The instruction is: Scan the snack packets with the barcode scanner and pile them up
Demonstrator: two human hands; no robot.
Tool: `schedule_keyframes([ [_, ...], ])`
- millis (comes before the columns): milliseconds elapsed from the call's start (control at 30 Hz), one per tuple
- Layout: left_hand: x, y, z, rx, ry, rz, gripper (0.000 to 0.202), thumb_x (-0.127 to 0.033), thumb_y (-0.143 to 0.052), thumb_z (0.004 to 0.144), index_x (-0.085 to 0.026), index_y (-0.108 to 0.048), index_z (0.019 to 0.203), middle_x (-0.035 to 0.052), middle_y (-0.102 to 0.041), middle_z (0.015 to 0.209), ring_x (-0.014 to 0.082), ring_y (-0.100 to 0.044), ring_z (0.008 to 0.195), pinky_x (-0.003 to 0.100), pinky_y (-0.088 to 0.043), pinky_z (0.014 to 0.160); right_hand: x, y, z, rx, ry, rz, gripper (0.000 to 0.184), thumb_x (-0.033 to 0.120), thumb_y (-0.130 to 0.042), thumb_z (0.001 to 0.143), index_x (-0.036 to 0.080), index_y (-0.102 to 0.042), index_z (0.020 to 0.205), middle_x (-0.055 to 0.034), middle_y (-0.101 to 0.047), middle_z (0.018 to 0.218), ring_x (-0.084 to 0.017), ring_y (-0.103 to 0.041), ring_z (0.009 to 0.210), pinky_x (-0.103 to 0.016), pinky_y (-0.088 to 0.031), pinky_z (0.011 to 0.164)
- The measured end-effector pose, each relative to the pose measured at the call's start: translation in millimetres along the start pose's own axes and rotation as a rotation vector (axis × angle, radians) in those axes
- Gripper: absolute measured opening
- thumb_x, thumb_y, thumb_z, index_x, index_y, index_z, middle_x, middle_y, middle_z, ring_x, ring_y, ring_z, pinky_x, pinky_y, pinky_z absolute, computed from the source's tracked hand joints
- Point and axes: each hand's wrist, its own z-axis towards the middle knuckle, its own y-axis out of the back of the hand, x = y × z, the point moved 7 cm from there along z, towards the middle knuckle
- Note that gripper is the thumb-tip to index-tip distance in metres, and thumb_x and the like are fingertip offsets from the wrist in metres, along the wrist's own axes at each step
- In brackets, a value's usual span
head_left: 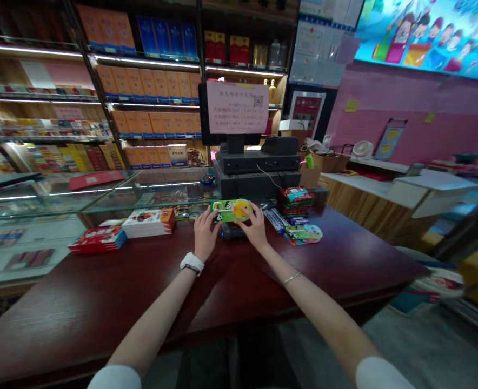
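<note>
A green, long snack packet (230,212) with a yellow round picture at its right end is held up over the dark red desk (231,281). My left hand (205,231), with a white watch at the wrist, pinches its left end. On its right end, my right hand (256,227) has thumb and fingers closed. Partly hidden beneath the packet is a dark device (233,233) with a small blue light. To the right of my right hand lie similar green packets (304,233) and a blue-and-white packet (275,220).
Red packets (296,200) are stacked at the back right. White-and-orange boxes (148,222) and red-and-blue packs (98,239) sit at the left. Behind the packet stands a cash register (257,162) with a paper sign (238,108). Glass counters (105,200) run along the left.
</note>
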Motion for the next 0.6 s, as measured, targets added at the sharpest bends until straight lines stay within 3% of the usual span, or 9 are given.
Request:
schedule_keyframes([
  [167,31.1,24.4,-2.2,-0.046,0.005,0.04,0.037,-0.029,-0.058,0.092,-0.024,-0.057,0.129,0.0098,-0.052,0.145,0.0229,-0.049,0.133,0.046,-0.031,0.117,21.6,-35.3,4.8,0.039,0.012,0.073,0.045,0.034,-0.071,0.082,0.031,-0.063,0.126,-0.0095,-0.048,0.144,-0.031,-0.042,0.136,-0.059,-0.022,0.117],
  [333,55.6,40.6,-8.5,-0.1,0.017,0.064,0.038,-0.03,-0.057,0.093,-0.024,-0.057,0.13,0.0098,-0.052,0.146,0.0225,-0.049,0.134,0.046,-0.03,0.118,34.0,-65.0,3.4,0.041,0.025,0.121,0.042,0.035,-0.07,0.083,0.03,-0.063,0.124,-0.0093,-0.048,0.144,-0.03,-0.043,0.135,-0.056,-0.027,0.116],
  [467,65.0,44.1,-13.4,-0.053,0.041,0.113,0.037,-0.031,-0.057,0.093,-0.025,-0.059,0.129,0.0087,-0.054,0.144,0.0226,-0.049,0.134,0.047,-0.031,0.117,36.9,-77.7,-7.4,0.022,0.032,0.123,0.041,0.036,-0.068,0.084,0.029,-0.063,0.124,-0.0101,-0.049,0.144,-0.03,-0.046,0.133,-0.056,-0.031,0.113],
  [600,65.9,42.2,-14.3,0.004,0.058,0.155,0.038,-0.03,-0.059,0.092,-0.029,-0.058,0.13,0.0069,-0.053,0.145,0.0222,-0.05,0.133,0.047,-0.031,0.117,33.4,-77.7,-16.8,0.006,0.009,0.082,0.041,0.039,-0.069,0.084,0.032,-0.064,0.124,-0.0091,-0.051,0.143,-0.031,-0.045,0.133,-0.059,-0.026,0.115],
])
